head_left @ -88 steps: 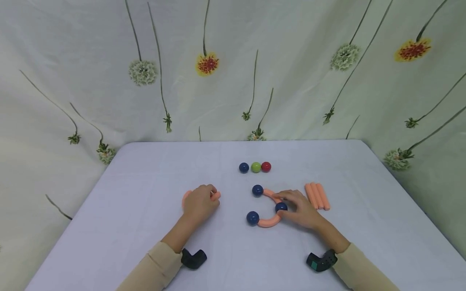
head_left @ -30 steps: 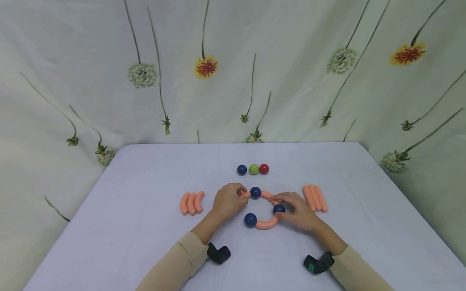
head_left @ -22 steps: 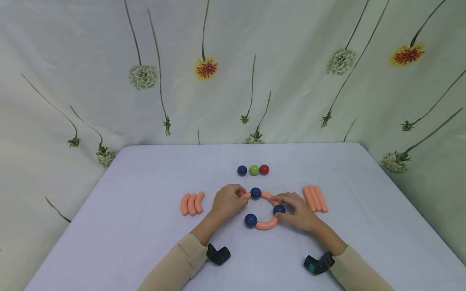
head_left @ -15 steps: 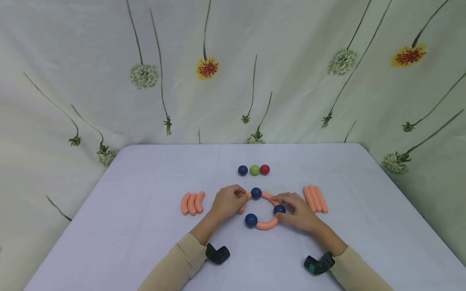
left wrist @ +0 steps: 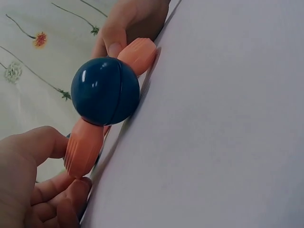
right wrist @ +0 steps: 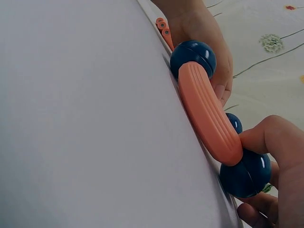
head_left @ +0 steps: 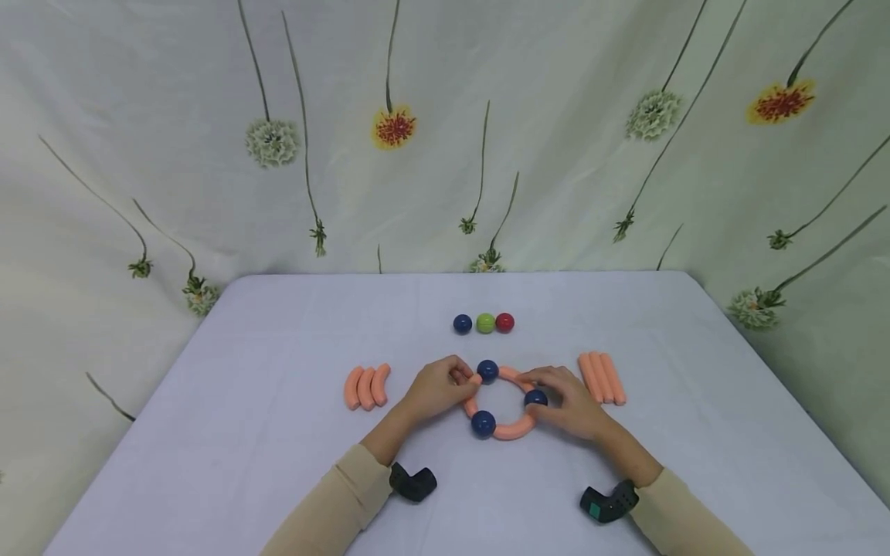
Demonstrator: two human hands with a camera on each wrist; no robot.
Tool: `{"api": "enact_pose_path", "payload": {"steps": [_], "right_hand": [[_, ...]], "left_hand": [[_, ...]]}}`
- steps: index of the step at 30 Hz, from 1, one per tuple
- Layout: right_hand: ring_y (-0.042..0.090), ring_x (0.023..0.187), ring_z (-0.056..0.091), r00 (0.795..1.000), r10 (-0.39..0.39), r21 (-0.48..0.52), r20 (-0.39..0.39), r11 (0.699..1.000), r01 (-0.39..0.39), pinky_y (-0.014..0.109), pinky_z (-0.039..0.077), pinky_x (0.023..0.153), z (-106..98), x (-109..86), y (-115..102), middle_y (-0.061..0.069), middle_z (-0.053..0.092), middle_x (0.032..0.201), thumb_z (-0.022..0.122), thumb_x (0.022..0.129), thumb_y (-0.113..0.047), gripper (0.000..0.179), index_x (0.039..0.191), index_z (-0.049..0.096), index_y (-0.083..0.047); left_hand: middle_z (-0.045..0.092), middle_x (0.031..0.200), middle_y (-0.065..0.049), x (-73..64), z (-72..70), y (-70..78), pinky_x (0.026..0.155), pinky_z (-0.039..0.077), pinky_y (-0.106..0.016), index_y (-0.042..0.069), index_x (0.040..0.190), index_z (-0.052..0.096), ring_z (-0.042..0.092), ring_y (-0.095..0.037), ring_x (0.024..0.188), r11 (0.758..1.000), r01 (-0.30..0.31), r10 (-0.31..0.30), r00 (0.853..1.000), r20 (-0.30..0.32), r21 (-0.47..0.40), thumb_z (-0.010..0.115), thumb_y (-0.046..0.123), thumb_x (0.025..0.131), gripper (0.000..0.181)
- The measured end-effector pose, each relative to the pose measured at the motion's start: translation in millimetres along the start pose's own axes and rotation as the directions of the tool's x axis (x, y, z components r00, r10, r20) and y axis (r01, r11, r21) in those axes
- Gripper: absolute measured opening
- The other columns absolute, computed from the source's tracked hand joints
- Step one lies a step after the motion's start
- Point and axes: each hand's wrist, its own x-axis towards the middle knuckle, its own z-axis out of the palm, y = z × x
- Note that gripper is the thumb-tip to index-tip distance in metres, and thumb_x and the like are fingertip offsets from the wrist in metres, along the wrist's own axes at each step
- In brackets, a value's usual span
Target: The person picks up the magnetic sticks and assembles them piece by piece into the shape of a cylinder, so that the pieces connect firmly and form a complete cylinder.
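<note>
On the white table, three blue balls and curved orange building rods form a ring. My left hand [head_left: 441,386] pinches the left curved rod [head_left: 470,407] between thumb and fingers. That rod's near end meets the front blue ball [head_left: 483,424]; its far end lies beside the back blue ball [head_left: 488,371], and I cannot tell whether they touch. My right hand [head_left: 572,403] holds the ring at the right blue ball [head_left: 535,398], thumb on the front curved rod [left wrist: 137,56]. In the right wrist view this front rod [right wrist: 209,114] joins two blue balls.
Several curved orange rods [head_left: 366,388] lie left of the ring. Straight orange rods [head_left: 602,378] lie to the right. Behind the ring sit a blue ball [head_left: 462,323], a green ball [head_left: 485,323] and a red ball [head_left: 504,323]. A flowered cloth [head_left: 334,154] hangs behind the table.
My left hand brought a curved rod from the left pile to the ring's left side. Its near end has swung toward the front blue ball and now meets it. My right hand has stayed in place.
</note>
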Motion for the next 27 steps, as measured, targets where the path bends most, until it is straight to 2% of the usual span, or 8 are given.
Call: {"api": "enact_pose_path", "payload": {"steps": [4,10,15,19,23,25,27], "right_hand": [[0.025,0.115,0.05,1.0,-0.001,0.006,-0.003,1.0,0.001,0.052,0.04,0.094,0,-1.5,0,0.002,0.062,0.127,0.072,0.084,-0.022,0.041,0.124,0.066,-0.017],[0.025,0.116,0.051,1.0,0.003,0.008,0.004,1.0,-0.003,0.051,0.041,0.095,2,-0.1,-2,0.0,0.062,0.127,0.072,0.083,-0.019,0.043,0.126,0.065,-0.016],[0.023,0.113,0.055,0.999,0.036,0.029,-0.023,0.999,-0.035,0.05,0.043,0.096,5,-0.9,-3,0.003,0.061,0.124,0.073,0.084,-0.021,0.051,0.132,0.059,-0.011],[0.022,0.109,0.056,0.997,0.055,0.048,-0.052,0.997,-0.052,0.047,0.044,0.096,7,-1.9,-3,0.003,0.061,0.119,0.075,0.084,-0.023,0.053,0.131,0.057,-0.007],[0.019,0.102,0.058,0.992,0.059,0.033,-0.114,0.998,-0.056,0.043,0.046,0.088,7,-2.4,-3,0.001,0.062,0.112,0.076,0.084,-0.021,0.049,0.128,0.059,-0.006],[0.019,0.099,0.059,0.987,0.068,0.023,-0.144,0.998,-0.066,0.041,0.046,0.085,5,-2.0,-4,0.001,0.063,0.109,0.076,0.084,-0.019,0.047,0.126,0.06,-0.005],[0.019,0.097,0.06,0.983,0.08,0.018,-0.166,0.997,-0.078,0.04,0.046,0.083,4,-1.3,-4,0.001,0.064,0.106,0.076,0.083,-0.018,0.045,0.124,0.061,-0.005]], "left_hand": [[0.061,0.08,0.005,-0.1,2.1,-5.7,0.063,0.044,-0.026,0.011,0.097,0.064,0.054,-0.011,0.071,0.999,-0.043,0.043,0.999,0.004,-0.002,0.071,0.028,0.085,0.022],[0.06,0.077,0.008,-2.3,4.2,-14.7,0.062,0.046,-0.025,0.015,0.091,0.062,0.055,-0.01,0.068,0.989,-0.145,0.146,0.989,-0.013,0.022,0.07,0.027,0.085,0.015],[0.055,0.089,0.007,-5.5,5.8,-17.7,0.077,0.046,-0.031,0.017,0.092,0.057,0.052,-0.011,0.085,0.972,-0.214,0.22,0.974,-0.059,0.097,0.07,0.023,0.078,0.02],[0.056,0.11,0.0,-7.7,7.3,-19.8,0.092,0.043,-0.039,0.013,0.108,0.055,0.051,-0.019,0.106,0.962,-0.241,0.252,0.964,-0.081,0.126,0.07,0.021,0.075,0.037],[0.052,0.137,-0.002,-6.0,8.1,-21.0,0.109,0.033,-0.041,0.013,0.126,0.055,0.042,-0.021,0.133,0.961,-0.269,0.272,0.961,-0.048,0.065,0.067,0.015,0.078,0.05],[0.051,0.141,0.001,-4.0,8.0,-20.1,0.11,0.03,-0.041,0.015,0.128,0.056,0.039,-0.018,0.137,0.96,-0.278,0.279,0.96,-0.026,0.032,0.065,0.012,0.079,0.05],[0.055,0.137,0.001,-2.3,7.7,-18.1,0.109,0.032,-0.04,0.015,0.127,0.057,0.043,-0.017,0.133,0.96,-0.281,0.282,0.959,-0.014,0.005,0.064,0.01,0.079,0.048]]}}
